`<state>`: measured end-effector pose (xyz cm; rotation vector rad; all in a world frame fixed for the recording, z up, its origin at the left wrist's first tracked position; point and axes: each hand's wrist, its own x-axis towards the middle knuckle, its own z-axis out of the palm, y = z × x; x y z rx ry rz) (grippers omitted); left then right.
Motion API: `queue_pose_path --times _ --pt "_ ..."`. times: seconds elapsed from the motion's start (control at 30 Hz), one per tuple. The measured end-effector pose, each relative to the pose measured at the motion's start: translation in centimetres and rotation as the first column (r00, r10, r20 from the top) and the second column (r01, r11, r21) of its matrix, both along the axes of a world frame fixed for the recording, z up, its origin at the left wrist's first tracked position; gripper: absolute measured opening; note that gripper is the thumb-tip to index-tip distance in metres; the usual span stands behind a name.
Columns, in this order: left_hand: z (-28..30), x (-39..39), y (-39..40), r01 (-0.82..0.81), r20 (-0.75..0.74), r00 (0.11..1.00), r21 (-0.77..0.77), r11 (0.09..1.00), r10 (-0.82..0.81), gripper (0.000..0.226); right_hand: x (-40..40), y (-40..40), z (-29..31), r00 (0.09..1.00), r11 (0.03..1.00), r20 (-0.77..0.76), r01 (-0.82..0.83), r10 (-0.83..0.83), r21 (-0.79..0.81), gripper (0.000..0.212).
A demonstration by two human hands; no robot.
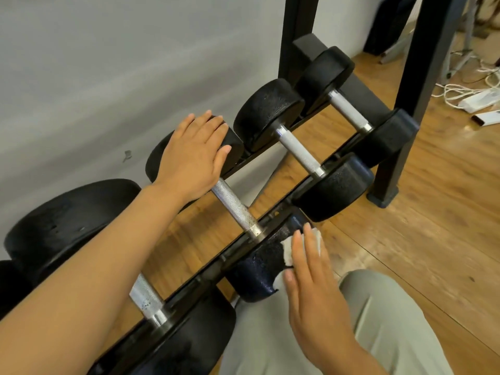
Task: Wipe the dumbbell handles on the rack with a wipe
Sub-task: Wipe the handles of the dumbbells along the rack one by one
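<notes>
Several black dumbbells with knurled silver handles lie across a low black rack. My left hand lies flat, fingers straight, on the far head of the second dumbbell, whose handle is bare. My right hand presses a white wipe with flat fingers against the near head of that same dumbbell. The head looks wet and shiny. Two more dumbbell handles show to the right, and another handle is partly hidden under my left forearm.
A grey wall runs behind the rack. The black upright post of the rack stands at the right, its foot on the wooden floor. White cables and a power strip lie on the floor at far right. My knee in grey trousers is below.
</notes>
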<state>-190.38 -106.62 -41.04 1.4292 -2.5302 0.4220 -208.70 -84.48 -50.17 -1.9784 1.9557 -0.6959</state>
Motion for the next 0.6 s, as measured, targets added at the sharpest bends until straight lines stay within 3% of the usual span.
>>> queue_pose_path --times 0.17,0.23,0.33,0.4,0.6 --pt "-0.1 0.0 -0.1 0.012 -0.022 1.0 -0.011 1.0 -0.012 0.053 1.4 -1.4 0.5 0.98 0.997 -0.191 -0.064 0.054 -0.044 0.061" --pt "-0.1 0.0 -0.1 0.019 -0.026 0.999 -0.014 1.0 -0.019 0.052 0.7 -3.4 1.1 0.994 0.999 -0.109 -0.029 0.026 -0.022 0.071" --pt "-0.2 0.1 -0.1 0.017 -0.034 0.999 -0.024 1.0 -0.018 0.05 -0.4 -6.4 2.3 0.984 0.99 0.147 0.08 -0.096 0.114 0.083" --pt "-0.2 0.1 0.0 0.02 -0.039 0.999 -0.032 0.999 -0.021 0.05 -0.6 -6.0 2.5 0.972 0.983 0.186 0.115 -0.142 0.146 0.082" --pt "-0.3 0.0 0.2 0.02 -0.045 0.999 -0.042 0.999 -0.022 0.051 2.0 1.0 0.4 0.999 0.999 -0.014 0.049 -0.049 0.011 0.067"
